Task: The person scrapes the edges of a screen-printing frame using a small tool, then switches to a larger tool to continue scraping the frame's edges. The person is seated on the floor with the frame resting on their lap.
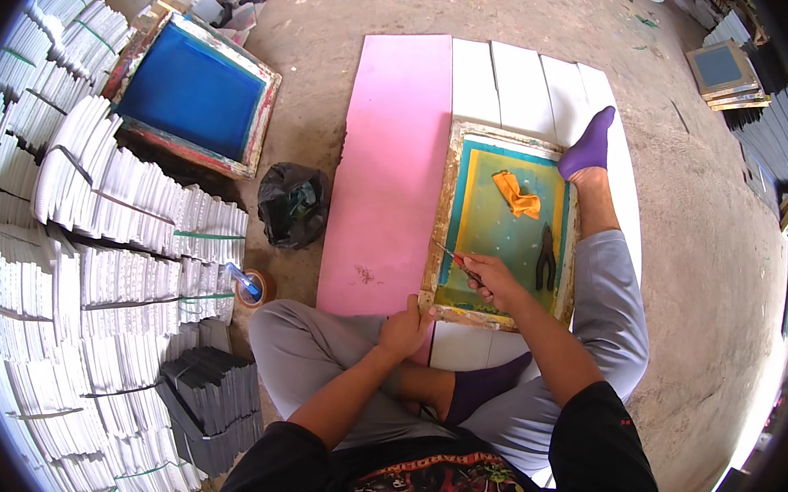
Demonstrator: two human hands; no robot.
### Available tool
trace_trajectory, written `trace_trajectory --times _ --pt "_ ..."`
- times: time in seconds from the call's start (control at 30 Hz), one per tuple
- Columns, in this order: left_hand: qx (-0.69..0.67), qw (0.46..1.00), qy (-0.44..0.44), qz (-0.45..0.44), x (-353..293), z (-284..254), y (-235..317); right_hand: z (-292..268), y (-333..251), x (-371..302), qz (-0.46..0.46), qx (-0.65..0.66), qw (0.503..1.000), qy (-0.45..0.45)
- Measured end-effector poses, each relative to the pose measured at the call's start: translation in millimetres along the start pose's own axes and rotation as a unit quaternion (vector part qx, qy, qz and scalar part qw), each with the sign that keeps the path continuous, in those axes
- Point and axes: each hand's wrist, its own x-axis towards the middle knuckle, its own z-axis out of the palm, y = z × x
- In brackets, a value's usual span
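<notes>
A wooden screen-printing frame (446, 187) with yellow-green and teal mesh lies before me, its wood worn and paint-stained. My right hand (497, 283) is closed around a screwdriver (465, 269) with a red and black handle. The thin shaft points up and left, and its tip is at the frame's left side. At the near left corner, my left hand (406, 327) grips the frame's edge, thumb up. On the mesh rest a crumpled orange-yellow cloth (516, 195) and dark-handled pliers (546, 259). My right foot, in a purple sock (590, 145), is against the frame's far right corner.
Under the frame lie a pink board (387, 146) and white boards (520, 82). To the left are a black plastic bag (294, 207), a roll of brown tape (253, 290), bundled white paper stacks (130, 264) and a blue-meshed frame (190, 96). Small frames (721, 68) sit at far right.
</notes>
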Motion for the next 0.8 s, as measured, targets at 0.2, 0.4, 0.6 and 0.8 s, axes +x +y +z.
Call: trace_trajectory --times 0.2,0.4,0.6,0.8 --pt "0.008 1.000 0.018 0.024 3.2 6.3 -5.6 -8.3 20.3 -3.6 -0.235 -0.323 0.906 0.138" --pt "0.014 0.999 0.020 0.025 3.9 3.0 -0.9 4.5 -0.4 -22.7 -0.227 -0.414 0.857 0.207" --pt "0.009 1.000 0.004 0.012 4.5 2.3 0.3 15.0 -17.9 -29.0 -0.196 -0.494 0.824 0.198" --pt "0.030 1.000 -0.009 0.003 5.9 5.7 -1.0 39.8 -36.5 -34.6 -0.151 -0.608 0.759 0.176"
